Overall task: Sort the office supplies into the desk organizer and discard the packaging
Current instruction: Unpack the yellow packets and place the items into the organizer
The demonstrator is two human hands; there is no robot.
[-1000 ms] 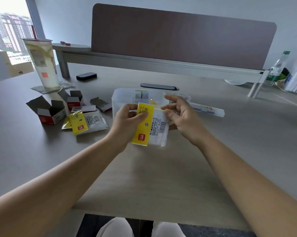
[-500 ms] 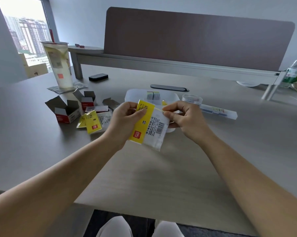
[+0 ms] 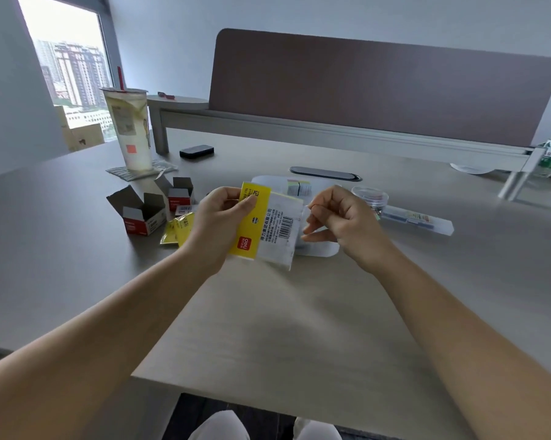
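Translucent organizer (image 3: 318, 249) at frame centre holds pastel blocks (image 3: 298, 187). Left hand (image 3: 218, 222) grips a yellow-and-clear packet (image 3: 268, 225); right hand (image 3: 337, 223) pinches its clear edge. Empty red cartons (image 3: 141, 214) gape mid-left on the counter (image 3: 299, 328).

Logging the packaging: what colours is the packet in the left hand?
Yellow strip, red logo, clear barcoded plastic packet, left hand; head view.
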